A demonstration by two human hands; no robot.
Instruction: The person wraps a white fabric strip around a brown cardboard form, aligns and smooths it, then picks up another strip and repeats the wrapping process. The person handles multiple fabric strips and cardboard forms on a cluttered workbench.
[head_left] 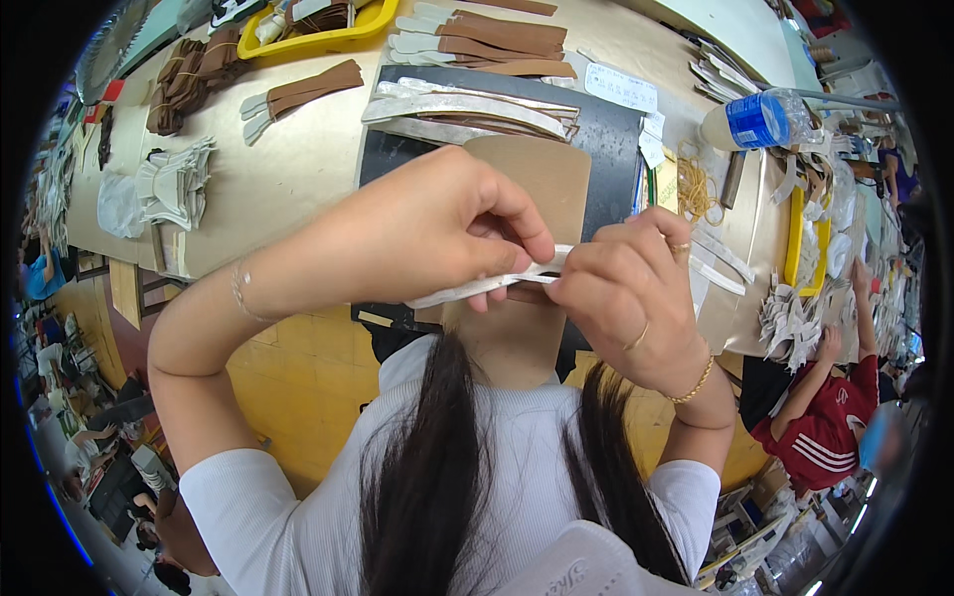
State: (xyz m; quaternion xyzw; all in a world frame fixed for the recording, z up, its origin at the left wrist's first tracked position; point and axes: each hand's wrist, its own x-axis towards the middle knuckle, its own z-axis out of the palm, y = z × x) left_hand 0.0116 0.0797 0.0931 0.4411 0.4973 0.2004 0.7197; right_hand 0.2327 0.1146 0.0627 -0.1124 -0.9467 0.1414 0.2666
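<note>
Between my hands is a narrow white strip [452, 292], which parts into two layers near my fingertips. My left hand [467, 223] pinches it between thumb and fingers. The closed fingers of my right hand [631, 293] grip its other end. Beneath the hands lies a tan board [537, 184], its near end reaching toward my body. Just beyond it, a pile of curved white-and-brown strips [472, 114] rests on a dark mat [611, 149]. Whether the strip is leather or another material I cannot tell.
Brown straps with pale ends [507, 38] lie at the back, near a yellow tray [343, 38]. Bundled brown straps [184, 87] and stacked white pieces [174, 184] are leftward. On the right are a bottle [760, 121], rubber bands [699, 189] and a person in red [825, 422].
</note>
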